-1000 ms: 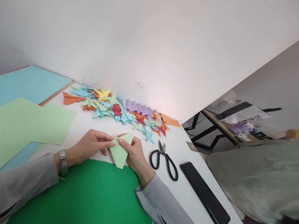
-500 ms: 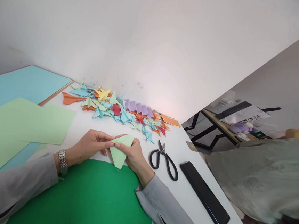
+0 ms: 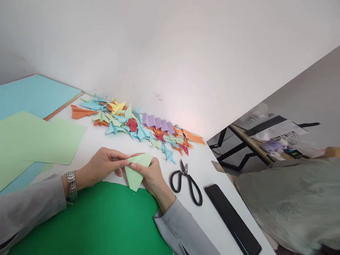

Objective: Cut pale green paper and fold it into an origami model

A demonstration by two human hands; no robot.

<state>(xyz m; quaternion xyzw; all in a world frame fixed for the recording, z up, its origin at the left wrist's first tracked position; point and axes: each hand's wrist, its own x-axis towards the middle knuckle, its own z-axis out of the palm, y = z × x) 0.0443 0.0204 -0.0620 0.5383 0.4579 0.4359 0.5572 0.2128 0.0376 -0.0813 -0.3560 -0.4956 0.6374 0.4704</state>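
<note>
Both my hands pinch a small folded piece of light green paper (image 3: 135,177) just above the white table. My left hand (image 3: 102,165), with a metal watch on the wrist, grips its left edge with closed fingers. My right hand (image 3: 151,174) holds its right side, thumb pressed across the fold. The paper's lower tip points down toward a dark green sheet (image 3: 102,224) lying under my forearms.
A pile of folded coloured paper shapes (image 3: 134,126) lies along the wall. Black scissors (image 3: 187,182) and a long black case (image 3: 233,222) sit to the right. Light green sheets (image 3: 22,142) and a blue sheet stack (image 3: 26,95) lie left. The table edge runs diagonally at right.
The upper flap of the light green paper has been folded lower and pressed flatter; both hands stay in nearly the same place.
</note>
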